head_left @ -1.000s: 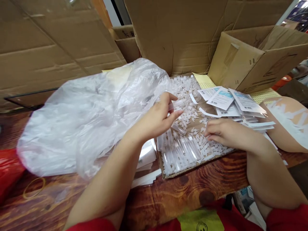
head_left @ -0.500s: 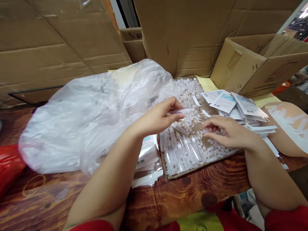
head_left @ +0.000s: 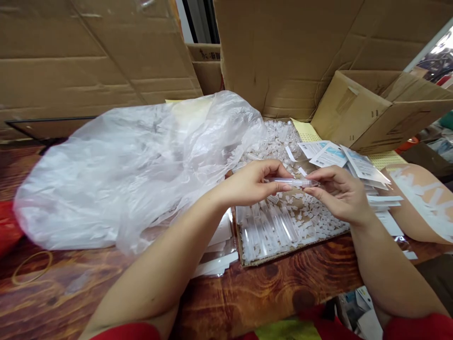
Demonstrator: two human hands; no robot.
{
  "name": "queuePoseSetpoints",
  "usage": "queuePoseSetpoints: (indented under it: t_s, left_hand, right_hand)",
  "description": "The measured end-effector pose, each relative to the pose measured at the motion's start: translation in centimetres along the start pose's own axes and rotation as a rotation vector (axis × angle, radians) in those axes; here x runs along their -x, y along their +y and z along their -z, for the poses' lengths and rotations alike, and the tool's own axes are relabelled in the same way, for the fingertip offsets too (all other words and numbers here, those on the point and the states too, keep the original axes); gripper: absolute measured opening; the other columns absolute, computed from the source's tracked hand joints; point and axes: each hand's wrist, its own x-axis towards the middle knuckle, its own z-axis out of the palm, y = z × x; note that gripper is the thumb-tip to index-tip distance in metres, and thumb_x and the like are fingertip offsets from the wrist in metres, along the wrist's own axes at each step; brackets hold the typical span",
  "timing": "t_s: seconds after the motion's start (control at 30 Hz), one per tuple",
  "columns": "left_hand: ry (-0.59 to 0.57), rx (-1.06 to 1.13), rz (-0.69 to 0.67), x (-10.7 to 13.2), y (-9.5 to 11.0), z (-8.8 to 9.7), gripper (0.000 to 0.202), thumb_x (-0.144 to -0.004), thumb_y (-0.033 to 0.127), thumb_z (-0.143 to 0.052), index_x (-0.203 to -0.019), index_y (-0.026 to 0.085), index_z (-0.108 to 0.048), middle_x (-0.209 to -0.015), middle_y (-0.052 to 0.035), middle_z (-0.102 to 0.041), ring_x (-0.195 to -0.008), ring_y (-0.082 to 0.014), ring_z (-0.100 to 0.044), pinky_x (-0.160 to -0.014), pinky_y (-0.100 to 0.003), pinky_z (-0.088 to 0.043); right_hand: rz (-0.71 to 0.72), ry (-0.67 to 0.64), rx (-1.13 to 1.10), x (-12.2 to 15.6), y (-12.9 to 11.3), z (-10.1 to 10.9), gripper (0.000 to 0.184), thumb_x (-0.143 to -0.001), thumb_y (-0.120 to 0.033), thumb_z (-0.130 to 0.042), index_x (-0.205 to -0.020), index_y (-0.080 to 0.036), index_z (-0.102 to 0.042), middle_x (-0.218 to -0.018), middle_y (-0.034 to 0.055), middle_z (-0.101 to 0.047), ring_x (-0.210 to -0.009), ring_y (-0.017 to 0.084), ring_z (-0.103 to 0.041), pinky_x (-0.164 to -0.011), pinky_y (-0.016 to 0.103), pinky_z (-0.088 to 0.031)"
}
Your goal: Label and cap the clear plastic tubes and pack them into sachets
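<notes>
A clear plastic tube (head_left: 293, 182) lies level between my two hands, above a shallow cardboard tray (head_left: 279, 256). My left hand (head_left: 258, 182) pinches its left part between thumb and fingers. At the tube's right end, my right hand (head_left: 339, 191) closes thumb and fingertips on it; whether a small cap is there too, I cannot make out. Below, several similar clear tubes (head_left: 267, 226) lie side by side in the tray's front left. Many small translucent white pieces (head_left: 313, 208) are scattered over the rest of the tray.
A large crumpled plastic bag (head_left: 134, 174) covers the left side of the table. Printed cards in clear sleeves (head_left: 364, 165) are piled right of the tray, before an open cardboard box (head_left: 354, 108). More sleeved cards (head_left: 219, 255) lie left of it. A rubber band (head_left: 31, 269) rests front left.
My right hand has come up from the small pieces in the tray and met the tube's right end. The left hand, still holding the tube, has shifted slightly right and down.
</notes>
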Motion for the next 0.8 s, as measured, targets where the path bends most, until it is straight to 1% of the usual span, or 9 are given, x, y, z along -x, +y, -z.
queuePoseSetpoints:
  t_s: [0.17, 0.23, 0.3, 0.33, 0.37, 0.47, 0.6, 0.7, 0.8]
  left_hand:
    - [-0.004, -0.039, -0.037, -0.1, 0.0, -0.6, 0.015, -0.092, 0.03, -0.068, -0.096, 0.016, -0.066, -0.098, -0.0062, -0.073, -0.09, -0.0156, -0.066, -0.082, -0.029, -0.052]
    - [0.02, -0.046, -0.059, -0.1, -0.1, -0.7, 0.014, -0.092, 0.029, -0.067, -0.095, 0.016, -0.063, -0.098, -0.0062, -0.072, -0.09, -0.0154, -0.066, -0.082, -0.029, -0.052]
    - [0.039, -0.058, -0.063, -0.1, -0.3, -0.7, 0.013, -0.092, 0.028, -0.067, -0.094, 0.016, -0.061, -0.098, -0.0058, -0.072, -0.089, -0.0151, -0.065, -0.082, -0.029, -0.052]
    - [0.04, -0.061, -0.058, -0.2, -0.4, -0.8, 0.013, -0.092, 0.028, -0.067, -0.094, 0.017, -0.06, -0.098, -0.0055, -0.071, -0.089, -0.015, -0.065, -0.082, -0.03, -0.052]
    - [0.039, -0.065, -0.05, -0.2, -0.6, -0.8, 0.014, -0.092, 0.028, -0.067, -0.093, 0.017, -0.059, -0.097, -0.0053, -0.071, -0.089, -0.015, -0.065, -0.082, -0.03, -0.052]
    - [0.027, -0.07, -0.025, -0.3, -0.8, -0.9, 0.014, -0.093, 0.028, -0.067, -0.094, 0.017, -0.058, -0.098, -0.0053, -0.071, -0.089, -0.0154, -0.065, -0.082, -0.031, -0.053]
    - [0.037, -0.061, 0.006, -0.4, -1.0, -1.1, 0.014, -0.091, 0.026, -0.068, -0.094, 0.017, -0.057, -0.097, -0.0047, -0.069, -0.087, -0.0149, -0.064, -0.081, -0.031, -0.052]
    - [0.04, -0.022, 0.006, -0.4, -1.2, -1.1, 0.015, -0.09, 0.026, -0.068, -0.093, 0.018, -0.056, -0.095, -0.004, -0.067, -0.086, -0.0151, -0.062, -0.08, -0.031, -0.051]
    - [0.031, 0.012, 0.026, -0.5, -1.4, -1.1, 0.015, -0.089, 0.026, -0.068, -0.091, 0.018, -0.055, -0.093, -0.0031, -0.067, -0.085, -0.0151, -0.063, -0.079, -0.031, -0.051]
  right_hand:
    - [0.028, -0.018, 0.053, 0.3, -0.3, -0.8, 0.014, -0.089, -0.027, -0.076, -0.102, -0.025, -0.074, -0.096, 0.0037, -0.078, -0.085, 0.019, -0.074, -0.076, 0.034, -0.06]
    - [-0.043, -0.011, 0.067, 0.3, -0.6, -1.0, 0.009, -0.093, -0.033, -0.073, -0.096, -0.024, -0.073, -0.084, 0.0021, -0.077, -0.071, 0.016, -0.071, -0.067, 0.031, -0.057]
    - [-0.157, -0.042, 0.082, 0.2, -0.9, -1.1, 0.029, -0.099, -0.042, -0.063, -0.079, -0.022, -0.068, -0.061, -0.001, -0.067, -0.053, 0.013, -0.062, -0.055, 0.027, -0.05]
    - [-0.2, -0.06, 0.088, 0.2, -1.0, -1.2, 0.035, -0.1, -0.046, -0.061, -0.076, -0.022, -0.066, -0.056, -0.0021, -0.063, -0.05, 0.012, -0.058, -0.052, 0.027, -0.047]
    - [-0.218, -0.07, 0.093, 0.2, -1.1, -1.2, 0.035, -0.1, -0.049, -0.061, -0.078, -0.022, -0.065, -0.058, -0.0021, -0.062, -0.05, 0.012, -0.058, -0.052, 0.026, -0.046]
    - [-0.193, -0.074, 0.099, 0.1, -1.1, -1.1, 0.029, -0.094, -0.05, -0.069, -0.103, -0.023, -0.067, -0.08, 0.0005, -0.069, -0.063, 0.013, -0.062, -0.058, 0.027, -0.048]
    - [-0.267, -0.13, 0.115, 0.0, -0.9, -1.1, 0.036, -0.101, -0.054, -0.055, -0.088, -0.022, -0.065, -0.062, -0.002, -0.059, -0.054, 0.013, -0.054, -0.053, 0.027, -0.041]
    - [-0.224, -0.126, 0.147, -0.1, -0.9, -1.3, 0.031, -0.097, -0.053, -0.062, -0.098, -0.023, -0.065, -0.069, -0.0017, -0.06, -0.058, 0.013, -0.053, -0.054, 0.027, -0.04]
    - [-0.241, -0.145, 0.203, -0.1, -0.9, -1.4, 0.037, -0.102, -0.053, -0.053, -0.084, -0.023, -0.062, -0.062, -0.0028, -0.052, -0.056, 0.013, -0.048, -0.054, 0.027, -0.037]
